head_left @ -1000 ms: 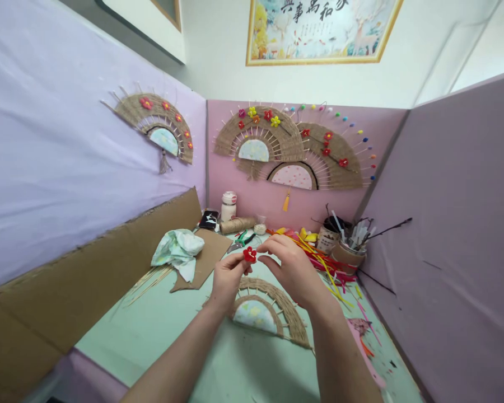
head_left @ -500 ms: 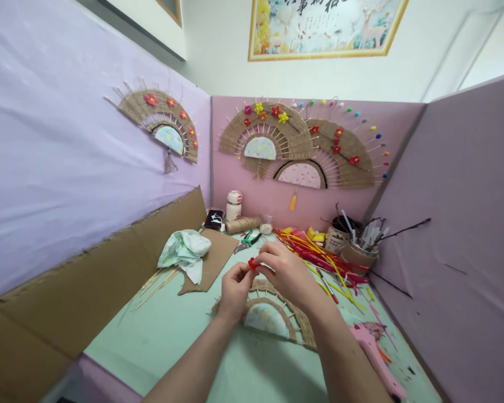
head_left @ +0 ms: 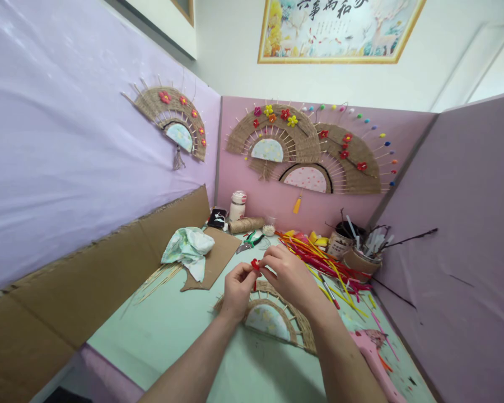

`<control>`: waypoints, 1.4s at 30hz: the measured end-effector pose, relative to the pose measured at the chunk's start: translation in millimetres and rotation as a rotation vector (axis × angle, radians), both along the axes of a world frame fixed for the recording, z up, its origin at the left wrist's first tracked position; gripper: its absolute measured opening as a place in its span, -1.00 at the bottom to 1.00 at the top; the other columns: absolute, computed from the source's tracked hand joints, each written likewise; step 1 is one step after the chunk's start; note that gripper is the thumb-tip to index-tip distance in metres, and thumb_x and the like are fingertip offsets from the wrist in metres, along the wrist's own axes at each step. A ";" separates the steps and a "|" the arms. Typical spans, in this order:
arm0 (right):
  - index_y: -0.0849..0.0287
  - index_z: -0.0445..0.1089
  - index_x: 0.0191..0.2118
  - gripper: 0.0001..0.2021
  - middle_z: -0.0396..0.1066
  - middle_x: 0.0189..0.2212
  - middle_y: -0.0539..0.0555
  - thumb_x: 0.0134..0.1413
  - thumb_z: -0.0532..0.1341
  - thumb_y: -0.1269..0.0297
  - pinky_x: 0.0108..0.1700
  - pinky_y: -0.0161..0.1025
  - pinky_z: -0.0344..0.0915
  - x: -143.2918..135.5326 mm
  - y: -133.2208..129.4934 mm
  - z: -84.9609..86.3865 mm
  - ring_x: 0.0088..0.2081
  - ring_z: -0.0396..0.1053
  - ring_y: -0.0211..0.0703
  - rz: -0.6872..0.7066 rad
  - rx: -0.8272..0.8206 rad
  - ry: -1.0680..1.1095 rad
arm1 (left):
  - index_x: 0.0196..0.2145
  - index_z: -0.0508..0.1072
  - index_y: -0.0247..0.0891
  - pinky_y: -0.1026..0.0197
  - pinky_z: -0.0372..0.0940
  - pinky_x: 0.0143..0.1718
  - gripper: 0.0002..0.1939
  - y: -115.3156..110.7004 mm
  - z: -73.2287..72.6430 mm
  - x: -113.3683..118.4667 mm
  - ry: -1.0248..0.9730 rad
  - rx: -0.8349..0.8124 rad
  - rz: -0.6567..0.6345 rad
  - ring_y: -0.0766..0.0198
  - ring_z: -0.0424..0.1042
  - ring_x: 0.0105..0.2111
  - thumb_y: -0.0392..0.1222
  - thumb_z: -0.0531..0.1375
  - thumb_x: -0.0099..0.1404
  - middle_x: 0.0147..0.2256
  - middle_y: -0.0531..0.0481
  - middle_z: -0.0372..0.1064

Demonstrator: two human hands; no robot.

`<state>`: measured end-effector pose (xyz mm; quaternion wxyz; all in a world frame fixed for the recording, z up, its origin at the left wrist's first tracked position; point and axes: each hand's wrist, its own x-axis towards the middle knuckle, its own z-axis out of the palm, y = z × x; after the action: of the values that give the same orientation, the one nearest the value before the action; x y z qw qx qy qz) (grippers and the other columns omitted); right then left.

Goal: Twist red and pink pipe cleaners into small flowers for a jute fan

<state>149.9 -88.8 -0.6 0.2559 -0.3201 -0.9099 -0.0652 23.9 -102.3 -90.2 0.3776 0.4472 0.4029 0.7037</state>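
A small red pipe-cleaner flower [head_left: 255, 263] is pinched between both hands above the table. My left hand [head_left: 238, 288] is closed on it from the left, with a short red stem showing below the fingers. From the right, my right hand [head_left: 288, 275] has thumb and fingertips closed at the flower's edge. Under the hands lies a twine-wrapped fan [head_left: 304, 331] with a pale floral half-circle [head_left: 269, 321] at its base. My right forearm and the hands cover part of the fan.
Red and yellow pipe cleaners [head_left: 315, 254] lie behind my right hand, beside a pen [head_left: 330, 291]. A pink glue gun [head_left: 372, 358] rests at right. Green-handled pliers [head_left: 251, 242], cardboard [head_left: 220, 260], floral cloth [head_left: 189, 246] and a twine roll [head_left: 246, 224] sit further back. Pots [head_left: 361, 263] hold sticks.
The whole view has shifted slightly, so the scene sits further right. Both hands stay at the red flower, which shows a little more between the fingers, with its stem more visible.
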 end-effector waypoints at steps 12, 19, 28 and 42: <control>0.20 0.36 -0.45 -0.87 0.32 -0.43 0.05 0.10 0.14 0.41 -0.29 -0.26 0.17 -1.9 1.7 -5.3 -0.31 0.25 -0.17 -0.046 0.087 -0.034 | -0.54 0.38 -0.30 0.31 0.05 -0.49 -0.82 4.0 -5.9 -1.0 0.031 0.056 0.002 0.39 0.13 -0.54 -0.17 0.20 0.14 -0.59 0.11 0.17; 0.21 0.36 -0.48 -0.86 0.33 -0.44 0.07 0.08 0.15 0.44 -0.30 -0.26 0.18 -1.4 -0.1 -1.8 -0.33 0.25 -0.17 -0.047 0.073 -0.067 | -0.53 0.40 -0.30 0.31 0.05 -0.49 -0.79 2.9 -5.3 -0.2 0.072 0.056 -0.009 0.40 0.13 -0.54 -0.12 0.22 0.13 -0.59 0.10 0.19; 0.18 0.39 -0.24 -0.89 0.37 -0.25 0.12 0.11 0.14 0.42 -0.16 -0.20 0.24 6.7 -0.5 2.8 -0.17 0.30 -0.10 -0.054 -0.037 0.101 | -0.47 0.49 -0.31 0.32 0.04 -0.51 -0.73 15.1 -14.1 -5.3 -0.155 -0.005 -0.033 0.41 0.11 -0.55 -0.02 0.29 0.02 -0.58 0.09 0.22; 0.16 0.38 -0.27 -0.90 0.37 -0.26 0.08 0.03 0.22 0.40 -0.19 -0.24 0.22 3.7 -1.0 2.4 -0.18 0.32 -0.13 -0.060 -0.187 0.012 | -0.43 0.51 -0.29 0.31 0.05 -0.48 -0.73 13.7 -13.9 -4.6 -0.079 0.029 -0.055 0.40 0.10 -0.54 0.00 0.26 0.08 -0.54 0.08 0.22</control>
<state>153.5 -89.8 1.8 0.2283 -0.3701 -0.9004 0.0144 19.3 -88.6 -104.1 0.4057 0.4356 0.3649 0.7159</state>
